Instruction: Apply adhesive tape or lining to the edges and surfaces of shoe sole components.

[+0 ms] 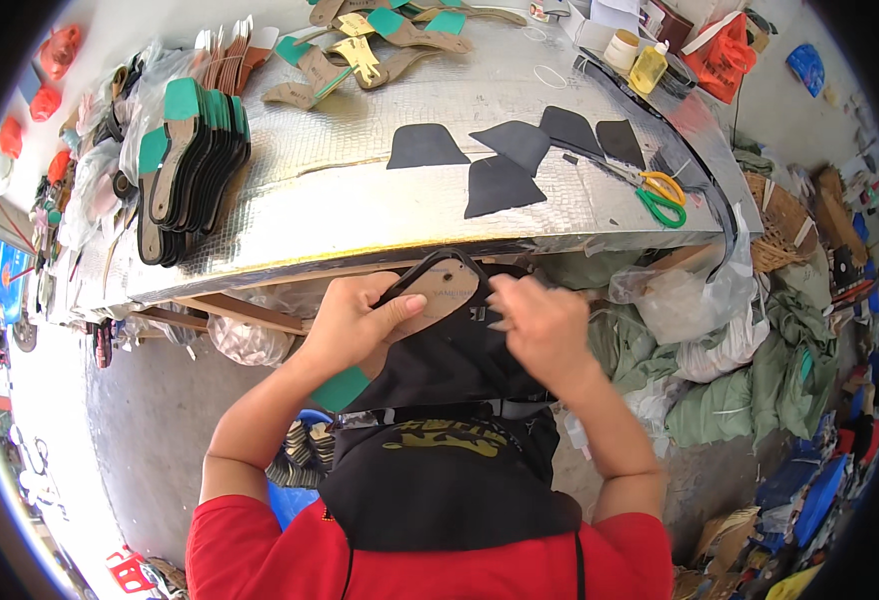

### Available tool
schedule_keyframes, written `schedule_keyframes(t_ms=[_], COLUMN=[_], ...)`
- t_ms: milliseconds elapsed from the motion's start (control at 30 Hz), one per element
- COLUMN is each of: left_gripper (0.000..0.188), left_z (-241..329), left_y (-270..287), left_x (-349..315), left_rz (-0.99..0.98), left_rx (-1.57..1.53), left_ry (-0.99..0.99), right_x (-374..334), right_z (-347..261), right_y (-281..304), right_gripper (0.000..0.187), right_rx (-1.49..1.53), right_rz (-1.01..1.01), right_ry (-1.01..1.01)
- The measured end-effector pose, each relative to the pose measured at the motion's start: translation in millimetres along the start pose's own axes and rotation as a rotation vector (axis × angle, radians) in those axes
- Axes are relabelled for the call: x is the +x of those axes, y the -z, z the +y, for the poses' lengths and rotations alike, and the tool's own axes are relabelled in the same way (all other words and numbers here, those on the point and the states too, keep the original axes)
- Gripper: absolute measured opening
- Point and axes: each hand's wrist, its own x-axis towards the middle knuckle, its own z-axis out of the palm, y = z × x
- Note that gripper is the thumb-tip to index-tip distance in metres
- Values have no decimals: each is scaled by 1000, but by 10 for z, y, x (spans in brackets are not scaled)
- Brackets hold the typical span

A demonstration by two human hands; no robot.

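Over my lap, my left hand (365, 318) grips a tan shoe insole (442, 298), its thumb on the face and its fingers behind. A green patch (342, 388) covers the insole's lower end. A narrow black strip (422, 266) runs round the upper rim. My right hand (543, 325), slightly smeared by motion, has curled fingers closed at the strip's right side; its fingertips are partly hidden. On the table ahead lie several dark trapezoid pieces (428, 146). Scissors (660, 195) with one yellow and one green handle rest at their right.
The silvery table (330, 205) carries a stack of similar insoles (195, 170) at left and loose insoles (415, 38) at the back. A yellow bottle (649, 68) stands back right. Plastic bags (675, 300) and green cloth sacks (720, 405) crowd the right side.
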Motion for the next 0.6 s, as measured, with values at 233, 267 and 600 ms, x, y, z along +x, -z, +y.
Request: schedule_keyframes(t_ms=[233, 267, 600], left_gripper=[27, 27, 31], left_z=[-170, -172, -42], left_y=[-396, -443, -598], left_x=[103, 110, 229], left_rz=[191, 243, 349], left_rx=[-196, -215, -180], left_ry=[105, 125, 56], right_x=[-94, -81, -119], right_z=[-419, -439, -529], right_y=[-566, -615, -831], right_gripper=[10, 10, 13], right_rx=[231, 274, 500], right_rz=[187, 236, 335], right_ry=[-224, -267, -316])
